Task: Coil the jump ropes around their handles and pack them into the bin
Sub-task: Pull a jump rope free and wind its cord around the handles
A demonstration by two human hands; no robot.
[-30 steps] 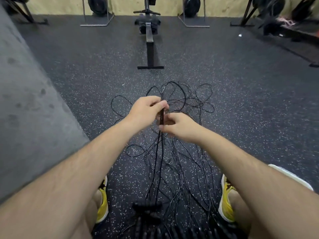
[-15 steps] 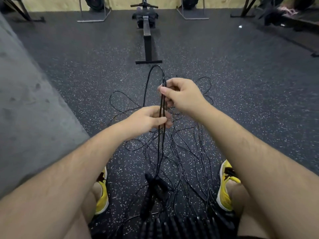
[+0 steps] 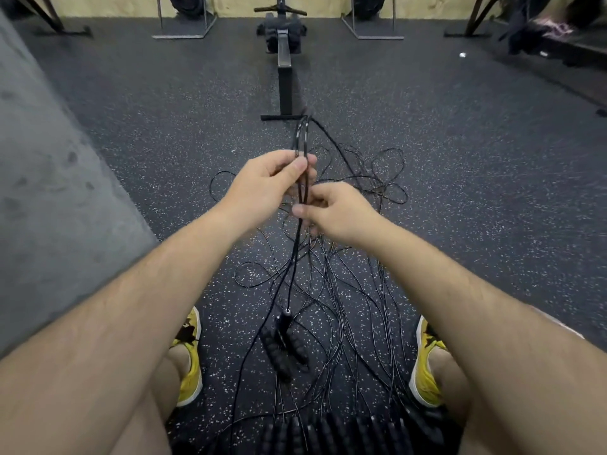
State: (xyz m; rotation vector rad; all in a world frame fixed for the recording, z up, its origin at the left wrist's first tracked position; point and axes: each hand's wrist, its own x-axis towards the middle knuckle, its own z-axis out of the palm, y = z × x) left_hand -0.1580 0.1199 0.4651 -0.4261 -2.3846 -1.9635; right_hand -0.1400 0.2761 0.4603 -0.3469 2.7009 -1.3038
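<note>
On the head view, the left hand [image 3: 266,182] pinched the doubled jump rope [image 3: 303,192] up high, and the right hand [image 3: 335,211] pinched it just below. Its paired handles [image 3: 285,343] sat well beneath, toward the person. The rope ran straight down to them, with the right hand nearer.

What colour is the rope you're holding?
The rope is black, seen best in the head view.

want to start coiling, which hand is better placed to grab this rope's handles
Probably the right hand: it pinches the rope lower, nearer the handles, while the left hand grips it higher.
</note>
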